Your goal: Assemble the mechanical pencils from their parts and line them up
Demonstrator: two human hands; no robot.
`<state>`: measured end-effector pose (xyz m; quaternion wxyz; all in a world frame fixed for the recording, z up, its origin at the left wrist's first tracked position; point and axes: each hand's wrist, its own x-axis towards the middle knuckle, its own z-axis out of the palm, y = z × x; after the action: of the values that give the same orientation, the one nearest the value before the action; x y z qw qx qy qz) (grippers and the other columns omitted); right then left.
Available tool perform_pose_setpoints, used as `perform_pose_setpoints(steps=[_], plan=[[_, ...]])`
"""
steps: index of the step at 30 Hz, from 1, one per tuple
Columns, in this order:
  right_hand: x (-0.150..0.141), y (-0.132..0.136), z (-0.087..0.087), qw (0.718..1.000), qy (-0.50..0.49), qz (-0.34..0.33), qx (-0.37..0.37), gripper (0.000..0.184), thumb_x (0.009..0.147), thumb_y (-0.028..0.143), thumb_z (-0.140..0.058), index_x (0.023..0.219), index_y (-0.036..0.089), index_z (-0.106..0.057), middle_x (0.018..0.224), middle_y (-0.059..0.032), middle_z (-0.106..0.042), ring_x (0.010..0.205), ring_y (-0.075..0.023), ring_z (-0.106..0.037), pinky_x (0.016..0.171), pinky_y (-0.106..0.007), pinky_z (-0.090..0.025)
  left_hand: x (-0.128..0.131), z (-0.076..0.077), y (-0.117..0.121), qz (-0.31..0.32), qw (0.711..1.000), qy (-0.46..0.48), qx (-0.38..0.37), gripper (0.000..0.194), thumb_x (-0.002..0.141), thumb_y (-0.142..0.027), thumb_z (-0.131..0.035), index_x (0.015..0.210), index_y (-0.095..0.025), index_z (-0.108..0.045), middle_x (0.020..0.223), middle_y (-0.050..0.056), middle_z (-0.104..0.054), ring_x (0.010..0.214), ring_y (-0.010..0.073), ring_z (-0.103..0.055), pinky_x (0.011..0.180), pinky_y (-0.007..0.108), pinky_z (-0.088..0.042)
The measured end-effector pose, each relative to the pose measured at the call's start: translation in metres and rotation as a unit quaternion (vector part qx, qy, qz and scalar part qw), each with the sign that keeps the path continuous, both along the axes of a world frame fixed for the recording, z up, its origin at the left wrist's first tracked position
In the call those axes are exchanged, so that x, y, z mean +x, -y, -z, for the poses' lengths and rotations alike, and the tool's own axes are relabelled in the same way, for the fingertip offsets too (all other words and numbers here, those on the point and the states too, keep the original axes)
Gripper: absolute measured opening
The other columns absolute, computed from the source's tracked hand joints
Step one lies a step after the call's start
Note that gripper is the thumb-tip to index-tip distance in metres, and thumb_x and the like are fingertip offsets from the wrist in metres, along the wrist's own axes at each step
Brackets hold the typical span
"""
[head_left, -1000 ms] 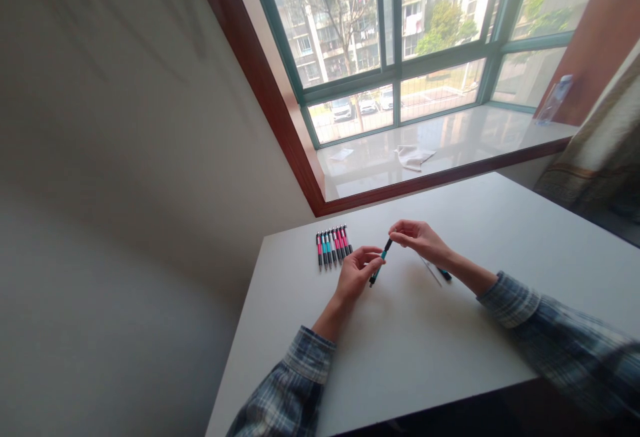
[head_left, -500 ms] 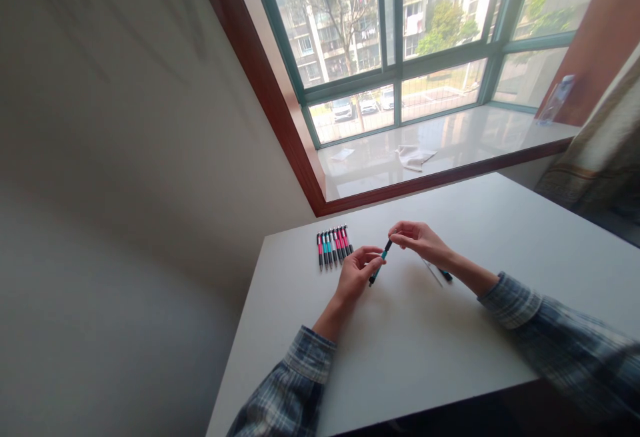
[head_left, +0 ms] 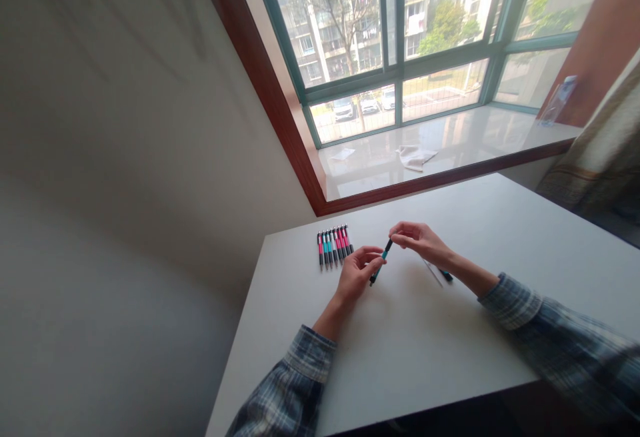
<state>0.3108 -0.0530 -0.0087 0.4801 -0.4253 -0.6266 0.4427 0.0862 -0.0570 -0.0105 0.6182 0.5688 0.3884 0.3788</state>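
Between my two hands, a teal and black pen (head_left: pixel 384 255) is held at a slant above the table. My left hand (head_left: pixel 356 272) pinches its teal barrel, and the lower black end sticks out below the fingers. At the upper black end, the fingertips of my right hand (head_left: pixel 416 237) are closed on the pen; the very tip is hidden by them. Beyond my left hand lies a row of several pens (head_left: pixel 334 247) in pink, teal and white with black grips. Under my right wrist are a thin pale refill-like stick (head_left: pixel 434 273) and a partly covered black and teal pen part (head_left: pixel 446 276).
The white table (head_left: pixel 425 344) meets a wall at the left and a red-brown window frame (head_left: pixel 370 201) at the back. On the sill lie a crumpled cloth (head_left: pixel 416 157) and a small white paper (head_left: pixel 343 154). A clear bottle (head_left: pixel 558 100) stands near the curtain (head_left: pixel 595 137).
Both hands keep the same hold on the pen, with almost no visible movement. The view has shifted very slightly.
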Motion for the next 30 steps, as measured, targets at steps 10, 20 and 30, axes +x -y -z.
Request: perform_pose_setpoints(steps=[10,20,30], plan=[[-0.0027,0.0036,-0.0034,1.0,0.002,-0.012,0.007,0.032,0.09,0.051,-0.069,0.105,0.022,-0.072,0.093,-0.0042,-0.072,0.083,-0.0208,-0.064,0.073,-0.032,-0.049,-0.0003,-0.001,0.0002,0.004,1.0,-0.01,0.009,0.038,0.078,-0.042,-0.083,0.105,-0.018,-0.074,0.095,0.01,-0.079,0.089,0.0225,-0.071,0.074,0.029,-0.05],[-0.0029,0.0035,-0.0026,1.0,0.015,-0.006,0.013,0.032,0.091,0.052,-0.068,0.097,0.021,-0.072,0.089,-0.0044,-0.072,0.081,-0.0205,-0.064,0.073,-0.032,-0.049,0.0019,-0.0041,0.0019,-0.006,1.0,-0.01,0.001,0.038,0.075,-0.041,-0.085,0.102,-0.017,-0.074,0.092,0.01,-0.079,0.085,0.0215,-0.071,0.073,0.028,-0.049],[-0.0032,0.0038,-0.0016,1.0,-0.018,-0.002,0.002,0.036,0.089,0.052,-0.071,0.108,0.022,-0.069,0.088,-0.0028,-0.068,0.078,-0.019,-0.062,0.07,-0.031,-0.048,0.0007,-0.0027,0.0013,0.0,1.0,-0.01,0.002,0.038,0.077,-0.042,-0.084,0.104,-0.018,-0.074,0.095,0.01,-0.079,0.088,0.0225,-0.071,0.073,0.029,-0.049]])
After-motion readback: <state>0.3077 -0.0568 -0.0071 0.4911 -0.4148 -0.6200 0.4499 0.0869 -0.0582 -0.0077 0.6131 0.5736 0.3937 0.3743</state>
